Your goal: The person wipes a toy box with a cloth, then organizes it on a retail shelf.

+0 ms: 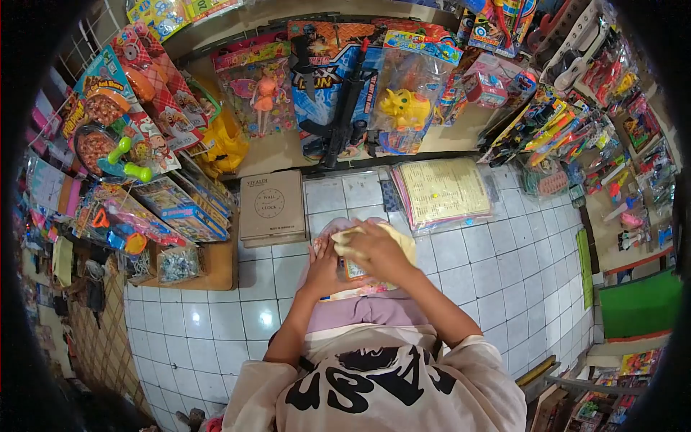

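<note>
In my lap lies a flat item with a colourful printed face [355, 269], partly covered by my hands. My left hand [324, 270] rests on its left side with the fingers pointing forward; whether it grips the edge is hard to see. My right hand [378, 250] is closed on a pale yellow cloth [348, 243], pressed over the upper part of the item. A yellowish piece [403, 245] shows beyond my right hand.
A brown wall clock box [271, 207] lies on the tiles ahead at left. Yellow printed sheets in plastic [446, 191] lie ahead at right. Packaged toys [335, 86] hang along the front. A wooden stand [216, 270] is at left, a green panel [640, 304] at right.
</note>
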`<state>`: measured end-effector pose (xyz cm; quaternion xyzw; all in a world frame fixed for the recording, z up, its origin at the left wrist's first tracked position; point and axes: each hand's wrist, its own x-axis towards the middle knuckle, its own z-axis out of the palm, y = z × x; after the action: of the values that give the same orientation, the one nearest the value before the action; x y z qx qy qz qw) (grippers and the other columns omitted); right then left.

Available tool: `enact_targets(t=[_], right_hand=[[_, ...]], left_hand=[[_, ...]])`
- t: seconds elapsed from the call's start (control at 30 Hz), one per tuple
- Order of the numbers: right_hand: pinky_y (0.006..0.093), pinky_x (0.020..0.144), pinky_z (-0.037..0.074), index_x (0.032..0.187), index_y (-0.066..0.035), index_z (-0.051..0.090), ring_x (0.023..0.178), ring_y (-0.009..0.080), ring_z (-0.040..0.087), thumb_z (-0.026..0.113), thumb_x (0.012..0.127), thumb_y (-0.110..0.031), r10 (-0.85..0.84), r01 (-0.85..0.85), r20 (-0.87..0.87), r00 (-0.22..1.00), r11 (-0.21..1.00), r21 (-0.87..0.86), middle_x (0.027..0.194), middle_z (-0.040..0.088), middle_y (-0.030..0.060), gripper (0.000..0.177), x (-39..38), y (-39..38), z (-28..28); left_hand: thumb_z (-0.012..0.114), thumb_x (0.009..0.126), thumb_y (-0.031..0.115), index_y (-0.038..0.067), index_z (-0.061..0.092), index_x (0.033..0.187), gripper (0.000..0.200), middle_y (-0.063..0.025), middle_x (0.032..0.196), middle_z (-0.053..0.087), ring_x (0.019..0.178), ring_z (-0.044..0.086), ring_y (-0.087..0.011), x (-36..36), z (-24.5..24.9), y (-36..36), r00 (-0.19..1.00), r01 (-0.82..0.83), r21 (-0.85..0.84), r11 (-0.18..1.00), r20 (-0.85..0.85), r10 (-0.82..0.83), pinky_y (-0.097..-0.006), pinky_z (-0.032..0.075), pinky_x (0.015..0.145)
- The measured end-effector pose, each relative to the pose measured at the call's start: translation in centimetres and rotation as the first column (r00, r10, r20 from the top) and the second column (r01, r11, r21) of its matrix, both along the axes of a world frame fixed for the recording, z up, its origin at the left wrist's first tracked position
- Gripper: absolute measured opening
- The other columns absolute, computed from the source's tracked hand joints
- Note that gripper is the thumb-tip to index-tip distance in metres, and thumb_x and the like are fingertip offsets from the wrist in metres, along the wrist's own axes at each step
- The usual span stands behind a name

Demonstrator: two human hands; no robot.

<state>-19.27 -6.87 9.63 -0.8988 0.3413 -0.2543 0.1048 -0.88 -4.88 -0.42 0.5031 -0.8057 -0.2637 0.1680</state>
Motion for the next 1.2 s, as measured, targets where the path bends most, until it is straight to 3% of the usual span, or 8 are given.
enact_targets(t=[0.3,0.43,0.53,0.67,0.7,0.83,1.1,1.2], right_hand=[[0.0423,0.103,0.036,0.095,-0.001,0.062,0.125,0.0325,0.045,0.055,0.089,-0.013,-0.092,0.035,0.215,0.972,0.966,0.255,0.109,0.061,0.0134,0.015,-1.9,-0.1,-0.9],[0.0427,0.103,0.035,0.094,0.002,0.059,0.125,0.0321,0.044,0.054,0.091,-0.014,0.038,-0.086,0.157,0.987,0.947,0.308,0.106,0.061,0.014,0.017,-3.3,1.9,0.6],[0.04,0.104,0.035,0.094,0.002,0.058,0.125,0.0294,0.045,0.052,0.092,-0.013,0.053,-0.247,0.342,0.938,0.797,0.552,0.106,0.062,0.0132,0.016,-5.5,2.3,2.0],[0.0431,0.106,0.032,0.096,0.002,0.061,0.126,0.0279,0.045,0.049,0.093,-0.01,-0.127,-0.285,0.631,0.766,0.812,0.509,0.108,0.064,0.0116,0.016,-4.9,1.2,4.6],[0.0465,0.108,0.028,0.099,-0.002,0.062,0.127,0.0281,0.044,0.05,0.093,-0.012,-0.131,-0.189,0.591,0.796,0.874,0.448,0.113,0.062,0.0095,0.017,-3.9,1.2,4.5],[0.0547,0.111,0.016,0.107,-0.016,0.065,0.131,0.028,0.037,0.057,0.088,-0.03,-0.041,0.046,-0.108,0.993,0.998,0.043,0.124,0.057,0.0026,0.025,0.1,2.2,0.8],[0.048,0.111,0.026,0.11,-0.016,0.063,0.127,0.0271,0.042,0.062,0.083,-0.026,0.21,-0.2,-0.088,0.974,0.974,0.11,0.129,0.053,0.002,0.029,-3.9,3.3,0.8],[0.0455,0.11,0.028,0.111,-0.013,0.062,0.125,0.0291,0.044,0.062,0.084,-0.021,-0.042,-0.004,0.155,0.987,0.959,0.285,0.128,0.054,0.0049,0.028,-6.2,4.1,0.5]], left_hand=[[0.069,0.054,0.073,-0.002,0.016,0.144,0.129,-0.0221,0.151,0.015,0.139,0.012,-0.0404,-0.8,0.2,0.0,0.997,-0.051,0.012,0.999,0.067,0.05,-0.0649,0.003,0.106],[0.068,0.054,0.074,-0.002,0.016,0.144,0.13,-0.0233,0.15,0.015,0.14,0.012,-0.0394,-0.8,1.7,0.4,0.998,-0.057,0.019,0.998,0.006,0.057,-0.0649,0.003,0.106],[0.069,0.053,0.074,-0.002,0.014,0.145,0.131,-0.0235,0.15,0.014,0.14,0.012,-0.0389,-0.6,0.8,0.4,0.998,-0.058,-0.012,0.998,0.035,0.058,-0.0648,0.004,0.106],[0.071,0.05,0.073,-0.001,0.013,0.145,0.134,-0.0233,0.151,0.014,0.14,0.009,-0.0398,-0.6,1.4,0.2,1.0,-0.016,0.006,1.0,0.014,0.016,-0.0643,0.004,0.106],[0.072,0.049,0.072,0.003,0.014,0.146,0.133,-0.0226,0.151,0.014,0.14,0.007,-0.0403,-0.4,1.2,0.1,1.0,-0.007,0.047,0.999,-0.008,0.008,-0.0641,0.004,0.106],[0.073,0.052,0.07,0.012,0.013,0.148,0.127,-0.0184,0.152,0.013,0.142,0.005,-0.0354,0.0,0.7,0.1,0.996,0.028,0.024,0.999,0.081,-0.03,-0.0621,0.005,0.108],[0.073,0.049,0.071,0.0,0.011,0.146,0.135,-0.0217,0.152,0.011,0.141,0.006,-0.0362,-0.1,0.6,0.1,0.999,-0.03,-0.001,1.0,0.037,0.03,-0.0628,0.003,0.107],[0.075,0.046,0.071,-0.001,0.009,0.146,0.14,-0.0239,0.151,0.01,0.141,0.006,-0.0371,0.4,0.7,0.2,0.998,-0.014,0.048,0.999,-0.053,0.016,-0.0629,0.001,0.107]])
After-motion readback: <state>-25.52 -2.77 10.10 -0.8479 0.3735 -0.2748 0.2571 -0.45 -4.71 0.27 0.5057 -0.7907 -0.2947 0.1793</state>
